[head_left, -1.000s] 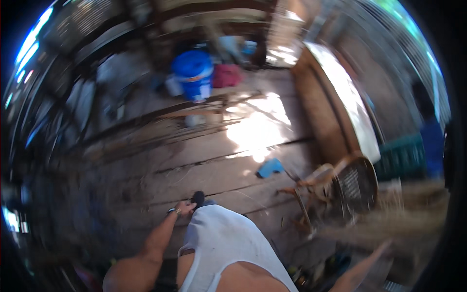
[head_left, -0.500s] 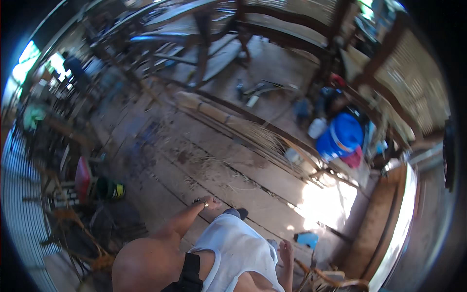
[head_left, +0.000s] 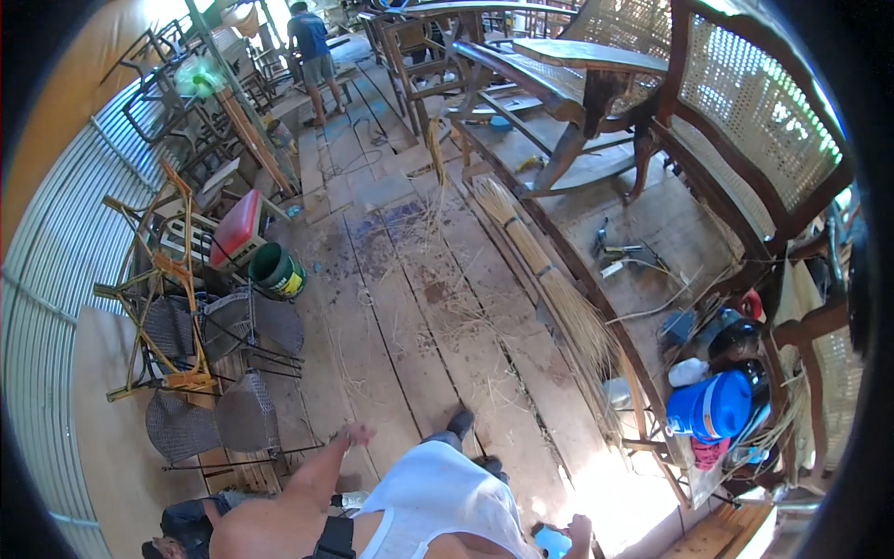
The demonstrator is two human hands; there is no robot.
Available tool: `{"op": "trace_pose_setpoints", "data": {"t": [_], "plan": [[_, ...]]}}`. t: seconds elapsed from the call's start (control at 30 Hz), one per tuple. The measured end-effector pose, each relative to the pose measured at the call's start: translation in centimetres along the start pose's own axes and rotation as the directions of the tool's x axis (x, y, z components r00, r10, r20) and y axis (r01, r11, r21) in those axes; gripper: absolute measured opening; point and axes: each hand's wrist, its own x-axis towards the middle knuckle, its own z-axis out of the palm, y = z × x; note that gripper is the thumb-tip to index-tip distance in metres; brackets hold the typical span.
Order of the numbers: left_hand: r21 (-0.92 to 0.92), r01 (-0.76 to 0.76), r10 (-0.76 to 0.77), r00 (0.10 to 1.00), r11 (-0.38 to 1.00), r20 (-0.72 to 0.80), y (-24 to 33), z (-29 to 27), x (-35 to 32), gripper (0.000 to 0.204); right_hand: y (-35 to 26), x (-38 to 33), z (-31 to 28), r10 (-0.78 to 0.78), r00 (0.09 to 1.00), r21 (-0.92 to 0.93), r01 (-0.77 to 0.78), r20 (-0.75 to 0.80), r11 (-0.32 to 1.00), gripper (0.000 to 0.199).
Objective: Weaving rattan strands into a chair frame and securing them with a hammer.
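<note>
Low at centre, my left hand [head_left: 357,435] hangs over the floorboards with its fingers out and nothing in them. My right hand [head_left: 579,531] is by the lower edge, its fingers bent and partly hidden. Beside it is a light blue object [head_left: 552,540], its kind unclear; whether they touch cannot be told. A long bundle of straw-like strands [head_left: 529,244] lies along the edge of a low wooden platform on the right. Loose strands and scraps litter the floorboards [head_left: 391,307] ahead of me.
On the left are woven chairs [head_left: 244,410], a bamboo frame [head_left: 172,270], a red-topped seat [head_left: 238,228] and a green bucket [head_left: 277,270]. Cane-backed furniture [head_left: 745,121] and a blue cooler jug [head_left: 712,406] line the right. A person [head_left: 312,61] bends far ahead; another figure [head_left: 191,522] shows lower left.
My view has turned, and the aisle ahead now runs up the picture. The earlier blur has eased. The light blue object now appears lower, close by my right hand.
</note>
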Motion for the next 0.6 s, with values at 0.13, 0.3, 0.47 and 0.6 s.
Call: {"op": "trace_pose_setpoints", "data": {"t": [0.13,0.3,0.47,0.6], "plan": [[-0.08,0.004,-0.004,1.0,0.997,0.001,3.8,1.3,-3.4,0.048,8.1,2.9,7.7,0.413,0.911,0.577,-0.334,-0.006,0.745,0.019],[-0.11,0.015,-0.022,0.998,0.994,-0.066,7.1,-0.7,-3.2,0.046,0.7,6.2,3.8,-0.061,0.998,0.451,0.052,0.004,0.891,0.027],[-0.137,0.048,-0.067,0.988,0.989,-0.137,5.6,-3.6,-1.5,0.044,-10.8,15.4,-5.3,-0.157,0.986,0.849,0.125,-0.05,0.514,0.023],[-0.142,0.076,-0.102,0.977,0.987,-0.189,2.5,-5.2,0.1,0.043,-24.5,20.5,-19.6,0.039,0.985,0.74,0.101,-0.17,0.665,0.025]]}}
